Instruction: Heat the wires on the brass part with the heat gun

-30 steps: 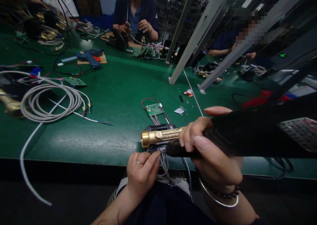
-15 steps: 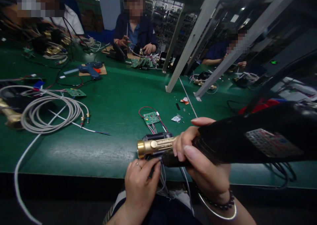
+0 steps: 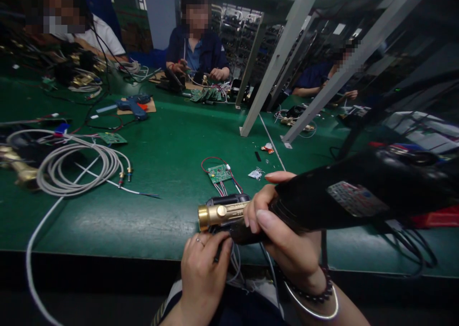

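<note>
My right hand (image 3: 283, 221) is wrapped around a black heat gun (image 3: 308, 201), a thick tube with a printed label. Its narrow front end points left, close to my left hand (image 3: 204, 264). That hand is closed in a pinch on thin wires (image 3: 234, 261), whose ends are hidden by the fingers. Just above the pinch lies a brass valve body (image 3: 222, 212) with a threaded end, beside a black housing (image 3: 229, 199). Wires link the housing to a green circuit board (image 3: 219, 173) lying flat behind it.
On the left of the green table (image 3: 172, 149) lie a coiled grey cable (image 3: 71, 182) and a blue glue gun (image 3: 134, 106). Metal posts (image 3: 265, 82) rise from the table. A red object (image 3: 437, 217) lies at right. Co-workers sit across the table.
The heat gun has shifted a little left and its rear has swung, with my right hand moving along. My left hand stays beside the valve body. The view has tilted slightly.
</note>
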